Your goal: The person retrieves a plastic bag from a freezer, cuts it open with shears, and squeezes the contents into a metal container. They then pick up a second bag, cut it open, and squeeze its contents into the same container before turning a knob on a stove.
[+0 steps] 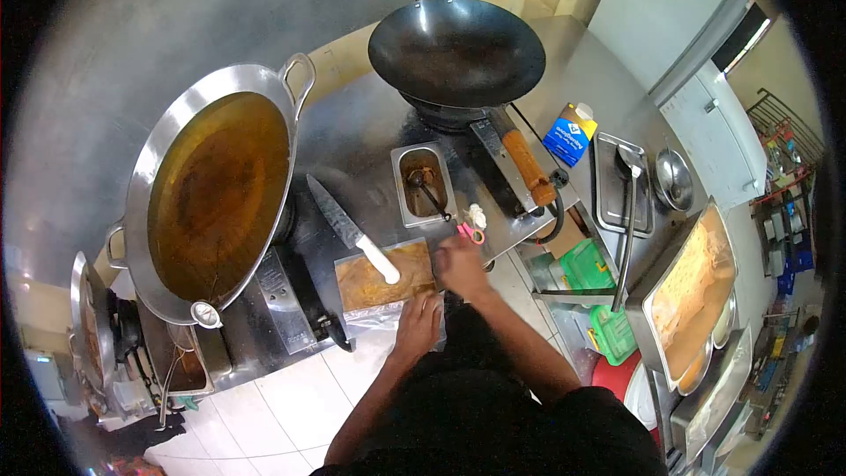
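A flat bag with brown contents (379, 285) lies at the counter's front edge. My left hand (419, 324) rests on its lower edge, fingers pressed together on the clear plastic. My right hand (461, 263) is at the bag's right side, near pink-handled scissors (476, 234); its fingers are curled, and what they hold, if anything, is hidden. A large knife (339, 216) lies with its white handle across the bag and its blade pointing up and left. Behind my right hand, a small steel container (423, 172) holds brown residue and a ladle.
A wide steel pan of oil (220, 194) with a thermometer stands left. A black wok (456, 53) sits on a burner at the back. Right are a blue carton (571, 135), a steel tray (608, 189), a metal bowl (673, 178) and a deep tray of light powder (696, 300).
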The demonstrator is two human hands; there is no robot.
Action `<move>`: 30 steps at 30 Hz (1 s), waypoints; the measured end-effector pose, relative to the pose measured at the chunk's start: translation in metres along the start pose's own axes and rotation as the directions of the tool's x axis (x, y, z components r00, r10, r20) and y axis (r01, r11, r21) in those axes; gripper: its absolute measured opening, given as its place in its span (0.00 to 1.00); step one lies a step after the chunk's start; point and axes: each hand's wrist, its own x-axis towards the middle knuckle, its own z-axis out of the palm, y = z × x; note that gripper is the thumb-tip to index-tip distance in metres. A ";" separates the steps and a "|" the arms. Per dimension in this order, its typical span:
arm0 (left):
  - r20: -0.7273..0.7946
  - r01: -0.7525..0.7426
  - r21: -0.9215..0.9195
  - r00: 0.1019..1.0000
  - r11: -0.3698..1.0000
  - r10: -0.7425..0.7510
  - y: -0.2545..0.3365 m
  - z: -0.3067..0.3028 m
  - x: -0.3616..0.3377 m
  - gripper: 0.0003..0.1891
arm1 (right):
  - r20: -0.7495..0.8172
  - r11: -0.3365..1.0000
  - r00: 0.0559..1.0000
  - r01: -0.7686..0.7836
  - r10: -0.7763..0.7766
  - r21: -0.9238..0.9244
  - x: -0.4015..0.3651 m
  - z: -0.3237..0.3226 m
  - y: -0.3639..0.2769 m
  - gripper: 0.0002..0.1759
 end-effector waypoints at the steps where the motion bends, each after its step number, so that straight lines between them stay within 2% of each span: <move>1: -0.008 0.006 -0.046 1.000 0.999 -0.007 0.001 0.001 0.011 0.20 | -0.153 0.998 0.987 -0.048 0.041 -0.041 0.000 -0.007 0.020 0.18; 4: 0.039 0.052 0.075 0.998 0.996 -0.055 0.003 0.003 0.033 0.24 | -0.143 0.988 0.984 -0.119 0.103 -0.103 0.002 -0.022 0.038 0.19; 6: 0.105 0.065 0.196 0.991 0.978 -0.086 0.010 0.003 0.037 0.30 | -0.177 0.988 0.981 -0.099 0.077 -0.122 0.008 -0.021 0.045 0.19; 10: 0.130 0.101 0.174 0.984 0.980 -0.124 0.009 0.009 0.033 0.33 | -0.137 0.968 0.976 -0.190 0.168 -0.164 0.018 -0.022 0.050 0.20; 12: 0.152 0.133 0.146 0.976 0.980 -0.155 0.005 0.012 0.029 0.34 | -0.051 0.959 0.975 -0.224 0.218 -0.172 0.026 -0.032 0.052 0.21; 15: 0.025 0.264 0.011 0.964 0.964 -0.265 0.004 0.011 0.030 0.37 | 0.007 0.952 0.974 -0.221 0.228 -0.212 0.031 -0.039 0.055 0.21; 18: 0.053 0.230 0.188 0.968 0.955 -0.244 -0.006 0.022 0.028 0.41 | 0.076 0.950 0.968 -0.215 0.238 -0.225 0.030 -0.038 0.061 0.21; 21: 0.167 0.208 0.314 0.948 0.926 -0.270 -0.009 0.022 0.031 0.43 | 0.134 0.946 0.959 -0.211 0.248 -0.245 0.029 -0.037 0.064 0.20; 22: 0.139 0.115 0.473 0.969 0.873 -0.204 -0.013 0.025 0.032 0.41 | 0.147 0.945 0.957 -0.208 0.250 -0.254 0.030 -0.037 0.064 0.20; 25: 0.161 0.109 0.500 0.963 0.859 -0.216 -0.012 0.029 0.035 0.42 | -0.004 0.975 0.985 -0.172 0.174 -0.143 0.021 -0.042 0.048 0.19; 28: 0.181 0.179 0.357 0.949 0.917 -0.256 -0.009 0.025 0.034 0.43 | 0.089 0.992 0.989 -0.125 0.122 0.024 0.000 -0.036 0.025 0.19; 30: 0.138 0.175 0.281 0.966 0.944 -0.220 -0.002 0.015 0.034 0.41 | 0.116 0.996 0.991 -0.073 0.066 0.058 -0.009 -0.018 0.015 0.19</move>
